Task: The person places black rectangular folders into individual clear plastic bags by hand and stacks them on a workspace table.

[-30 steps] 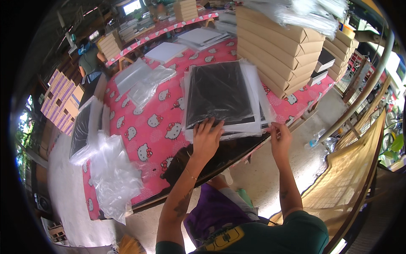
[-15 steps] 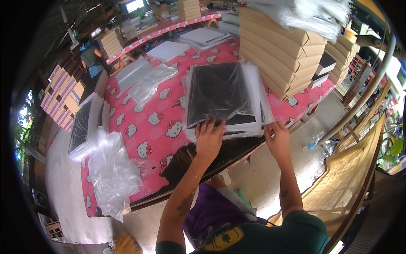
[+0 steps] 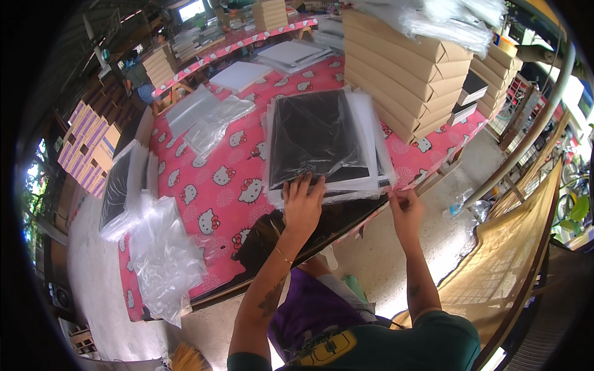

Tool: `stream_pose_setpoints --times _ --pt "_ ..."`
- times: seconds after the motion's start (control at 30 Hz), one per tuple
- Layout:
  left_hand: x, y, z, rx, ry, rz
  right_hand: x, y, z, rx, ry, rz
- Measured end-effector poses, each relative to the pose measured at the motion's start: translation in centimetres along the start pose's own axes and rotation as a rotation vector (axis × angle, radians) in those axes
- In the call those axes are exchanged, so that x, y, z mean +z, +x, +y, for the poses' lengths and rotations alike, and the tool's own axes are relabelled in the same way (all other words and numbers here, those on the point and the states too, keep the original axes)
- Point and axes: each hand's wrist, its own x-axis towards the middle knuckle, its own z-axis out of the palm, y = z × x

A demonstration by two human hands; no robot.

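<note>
A stack of black sheets in clear plastic sleeves [image 3: 318, 133] lies in front of me at the table's near edge, with white sheets showing at its right side. My left hand [image 3: 303, 203] rests on the near edge of the top sleeve, fingers spread. At the stack's near right corner, my right hand [image 3: 406, 207] is closed in a pinch on the edge of a clear plastic sleeve [image 3: 385, 180]. The thin film between its fingertips is hard to make out.
The table has a pink patterned cover [image 3: 226, 157]. Loose clear plastic bags [image 3: 164, 253] hang over its left front edge. Tall brown paper-wrapped packs [image 3: 396, 80] stand at the right. White sheets [image 3: 240, 75] lie farther back. A person [image 3: 139, 80] is at the far left.
My right hand has shifted slightly down at the stack's corner, its fingers still pinched. The left hand stays on the sleeve. The whole view has moved a little.
</note>
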Motion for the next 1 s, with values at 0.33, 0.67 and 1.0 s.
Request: stream_pose_setpoints --times 0.33,0.67,1.0 --pt "-2.4 5.7 -4.0 -0.305 -0.208 0.157 2.8 14.6 4.5 0.379 0.412 -0.269" --pt "2.6 5.0 -14.5 -1.003 -1.055 -0.239 12.1 19.5 3.7 0.514 0.236 -0.571" --pt "-0.9 6.3 -13.0 -1.003 -1.165 -0.398 14.3 22.1 6.8 0.772 0.584 -0.809"
